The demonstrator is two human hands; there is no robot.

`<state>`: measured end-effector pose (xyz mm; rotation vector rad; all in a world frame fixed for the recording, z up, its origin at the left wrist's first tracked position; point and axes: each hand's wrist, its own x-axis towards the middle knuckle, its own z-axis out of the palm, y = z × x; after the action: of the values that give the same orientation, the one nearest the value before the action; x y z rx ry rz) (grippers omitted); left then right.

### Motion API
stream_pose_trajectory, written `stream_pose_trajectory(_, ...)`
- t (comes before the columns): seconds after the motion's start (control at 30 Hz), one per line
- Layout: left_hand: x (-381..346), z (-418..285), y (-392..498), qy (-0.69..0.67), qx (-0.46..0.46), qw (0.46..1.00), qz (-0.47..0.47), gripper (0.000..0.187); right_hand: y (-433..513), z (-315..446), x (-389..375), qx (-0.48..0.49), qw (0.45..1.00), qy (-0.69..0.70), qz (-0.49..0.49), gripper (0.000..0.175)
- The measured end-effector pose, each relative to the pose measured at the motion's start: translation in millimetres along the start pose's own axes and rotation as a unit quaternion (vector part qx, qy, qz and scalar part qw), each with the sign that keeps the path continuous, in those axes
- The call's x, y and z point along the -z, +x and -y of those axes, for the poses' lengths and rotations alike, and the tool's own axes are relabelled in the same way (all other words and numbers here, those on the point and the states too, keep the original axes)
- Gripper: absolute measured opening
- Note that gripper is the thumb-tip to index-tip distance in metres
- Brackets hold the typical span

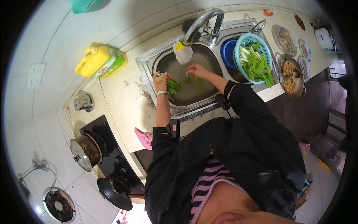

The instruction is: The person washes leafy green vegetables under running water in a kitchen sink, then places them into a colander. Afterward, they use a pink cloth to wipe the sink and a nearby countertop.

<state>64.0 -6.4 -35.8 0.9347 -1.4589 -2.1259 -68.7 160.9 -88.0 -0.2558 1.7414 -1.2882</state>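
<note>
A bunch of leafy greens with white stems (174, 86) is gripped in my left hand (161, 84), over the left side of the stainless steel sink basin (207, 96). My right hand (199, 71) pinches a green leaf (188, 77) by its pale stem above cloudy water in the basin. Another green leaf (198, 83) shows blurred at the water. The curved chrome faucet (216, 16) arches over the basin, its spout wrapped in a white cloth (183, 54). To the right, a light blue plastic colander (238, 63) holds more greens (256, 65).
A blue bowl (228, 53) sits partly under the colander. Right of the sink are a pan of cooked food (291, 75) with a ladle and several covered plates (286, 41). A yellow jug (98, 61), pink cloth (144, 138), lidded pot (85, 152) and wok (114, 193) lie leftward.
</note>
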Motion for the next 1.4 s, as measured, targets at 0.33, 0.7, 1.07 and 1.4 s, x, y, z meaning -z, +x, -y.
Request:
stream_pose_trajectory(0.33, -25, 27, -12, 0.023, 0.077, 0.997, 0.023, 0.025, -24, 43, -24, 0.077, 0.99, 0.092, 0.076, 0.021)
stream_pose_trajectory(0.7, 43, -53, -30, 0.008, -0.102, 0.992, -0.076, 0.011, 15, -39, -46, 0.115, 0.955, -0.23, 0.149, 0.022)
stream_pose_trajectory(1.07, 51, -48, -48, -0.001, -0.046, 0.998, -0.045, 0.017, -2, -2, -107, -0.132, 0.965, 0.083, 0.21, 0.035)
stream_pose_trajectory(1.4, -2, -2, -35, 0.064, -0.067, 0.996, 0.018, 0.011, -20, 34, -54, -0.112, 0.926, 0.332, 0.142, 0.033)
